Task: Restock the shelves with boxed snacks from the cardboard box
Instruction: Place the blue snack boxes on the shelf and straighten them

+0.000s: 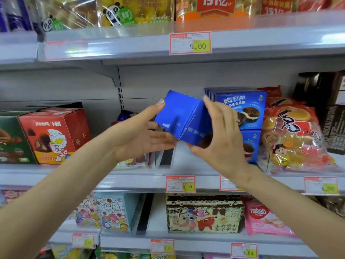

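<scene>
**Blue box in hand, headed for the gap**

I have the blue snack box (183, 118) up in the air in front of the middle shelf (192, 161), tilted with one corner pointing down. My left hand (141, 133) grips its left end, thumb on the top edge and fingers beneath. My right hand (222, 133) clamps the right end, forefinger over the top and thumb under the lower corner.

The cardboard box is out of view. I judge this the placing step. A stack of matching blue boxes (244, 109) stands just right of my hands, with a bare stretch of shelf to its left and a red carton (54, 135) well off to the left.

Next I must level the box, turn its printed face toward me, and slide it in beside the stack without knocking it.
</scene>
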Demonstrator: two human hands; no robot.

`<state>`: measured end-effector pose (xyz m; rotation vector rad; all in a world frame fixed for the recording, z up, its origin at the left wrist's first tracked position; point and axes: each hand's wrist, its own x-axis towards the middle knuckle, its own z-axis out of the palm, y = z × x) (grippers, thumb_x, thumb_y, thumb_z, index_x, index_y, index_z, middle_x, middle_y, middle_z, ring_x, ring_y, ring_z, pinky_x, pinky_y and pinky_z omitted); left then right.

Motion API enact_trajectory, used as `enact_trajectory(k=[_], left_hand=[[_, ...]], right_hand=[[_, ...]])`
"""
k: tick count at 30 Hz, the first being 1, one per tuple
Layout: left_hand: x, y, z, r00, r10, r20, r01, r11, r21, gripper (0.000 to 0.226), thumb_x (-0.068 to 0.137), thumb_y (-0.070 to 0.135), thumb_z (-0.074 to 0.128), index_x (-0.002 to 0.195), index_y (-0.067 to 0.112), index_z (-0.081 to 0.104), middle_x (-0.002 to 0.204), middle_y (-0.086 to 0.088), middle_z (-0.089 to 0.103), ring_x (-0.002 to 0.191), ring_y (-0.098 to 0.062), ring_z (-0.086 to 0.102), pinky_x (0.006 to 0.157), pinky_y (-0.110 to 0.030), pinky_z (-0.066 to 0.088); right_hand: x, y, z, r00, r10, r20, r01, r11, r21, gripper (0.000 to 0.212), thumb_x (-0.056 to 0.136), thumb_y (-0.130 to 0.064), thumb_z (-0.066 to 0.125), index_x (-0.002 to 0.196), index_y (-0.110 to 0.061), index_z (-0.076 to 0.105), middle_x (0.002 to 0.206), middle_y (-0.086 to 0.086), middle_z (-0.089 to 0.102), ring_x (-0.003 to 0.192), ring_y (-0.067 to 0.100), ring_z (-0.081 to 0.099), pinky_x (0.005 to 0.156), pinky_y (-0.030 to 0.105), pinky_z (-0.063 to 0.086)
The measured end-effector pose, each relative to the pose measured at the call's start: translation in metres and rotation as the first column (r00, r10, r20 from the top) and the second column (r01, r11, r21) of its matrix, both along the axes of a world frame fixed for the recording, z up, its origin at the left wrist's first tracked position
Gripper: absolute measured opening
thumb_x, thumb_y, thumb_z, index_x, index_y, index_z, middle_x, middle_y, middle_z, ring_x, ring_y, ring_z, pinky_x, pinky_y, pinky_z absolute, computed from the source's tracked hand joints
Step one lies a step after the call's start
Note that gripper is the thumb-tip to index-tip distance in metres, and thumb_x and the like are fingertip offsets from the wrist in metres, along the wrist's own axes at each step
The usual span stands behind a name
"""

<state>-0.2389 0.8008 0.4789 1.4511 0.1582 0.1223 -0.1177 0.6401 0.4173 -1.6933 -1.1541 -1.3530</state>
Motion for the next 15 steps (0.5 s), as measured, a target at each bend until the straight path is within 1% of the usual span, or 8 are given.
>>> enact_trajectory(k=[2,4,6,8,10,12,13,15], left_hand=[[0.003,-0.006,0.003,0.999,-0.043,-0.032,0.041,0.997,-0.070,0.074,0.063,0.051,0.064,0.121,0.005,0.057,0.118,-0.020,0.063,0.104,-0.032,0.065,0.079,-0.046,0.057],[0.005,-0.010,0.005,0.997,-0.040,-0.069,0.038,0.999,-0.029,0.068,0.059,0.053,0.066,0.111,0.009,0.063,0.103,-0.015,0.069,0.096,-0.030,0.067,0.081,-0.047,0.055],[0.008,-0.011,0.002,0.996,-0.004,-0.084,0.008,0.999,0.044,0.059,0.057,0.050,0.068,0.101,0.011,0.064,0.085,-0.008,0.071,0.083,-0.025,0.068,0.081,-0.043,0.055],[0.011,-0.009,-0.001,0.996,0.056,-0.072,-0.049,0.993,0.108,0.052,0.057,0.043,0.069,0.099,0.013,0.062,0.077,-0.005,0.070,0.074,-0.020,0.067,0.074,-0.038,0.055],[0.015,-0.002,0.001,0.995,0.102,-0.008,-0.099,0.979,0.177,0.040,0.070,0.038,0.068,0.100,0.014,0.061,0.077,-0.003,0.070,0.069,-0.016,0.067,0.068,-0.033,0.057],[0.019,0.009,0.011,0.982,0.159,0.101,-0.184,0.924,0.335,0.040,0.074,0.037,0.070,0.105,0.015,0.057,0.082,-0.002,0.071,0.070,-0.014,0.066,0.065,-0.027,0.056],[0.022,0.017,0.018,0.972,0.170,0.161,-0.226,0.860,0.457,0.049,0.071,0.035,0.074,0.111,0.017,0.053,0.089,0.000,0.070,0.074,-0.014,0.065,0.066,-0.025,0.055],[0.027,0.029,0.036,0.962,0.139,0.234,-0.267,0.663,0.700,0.064,0.070,0.032,0.078,0.123,0.020,0.043,0.097,0.006,0.062,0.079,-0.008,0.063,0.063,-0.019,0.054]], right_hand=[[-0.002,0.002,-0.004,0.971,-0.062,0.231,0.068,0.997,-0.021,0.077,0.072,-0.026,0.073,0.136,-0.006,0.035,0.125,0.014,0.040,0.112,0.031,0.044,0.103,0.038,0.037],[-0.004,0.005,-0.009,0.908,-0.108,0.404,0.132,0.991,-0.030,0.070,0.076,-0.016,0.070,0.137,-0.008,0.035,0.125,0.016,0.039,0.114,0.033,0.043,0.106,0.046,0.036],[-0.005,0.007,-0.014,0.864,-0.127,0.487,0.172,0.984,-0.048,0.066,0.081,-0.010,0.066,0.139,-0.010,0.034,0.128,0.018,0.039,0.118,0.033,0.042,0.108,0.048,0.035],[-0.004,0.007,-0.017,0.866,-0.083,0.493,0.169,0.977,-0.131,0.065,0.082,-0.009,0.067,0.139,-0.011,0.035,0.133,0.018,0.037,0.124,0.033,0.041,0.111,0.049,0.031],[-0.001,0.001,-0.016,0.904,0.024,0.427,0.079,0.972,-0.222,0.059,0.085,-0.013,0.065,0.137,-0.011,0.036,0.137,0.015,0.035,0.128,0.030,0.038,0.113,0.050,0.025],[0.002,-0.009,-0.013,0.941,0.116,0.319,-0.055,0.979,-0.195,0.051,0.087,-0.015,0.062,0.133,-0.011,0.040,0.137,0.013,0.037,0.129,0.027,0.038,0.113,0.052,0.025],[0.003,-0.014,-0.011,0.953,0.138,0.268,-0.102,0.984,-0.144,0.047,0.087,-0.014,0.062,0.130,-0.010,0.043,0.135,0.012,0.040,0.127,0.026,0.040,0.111,0.051,0.028],[0.009,-0.024,-0.007,0.972,0.146,0.186,-0.143,0.989,-0.032,0.039,0.086,-0.008,0.060,0.123,-0.007,0.050,0.129,0.013,0.047,0.120,0.025,0.046,0.104,0.048,0.037]])
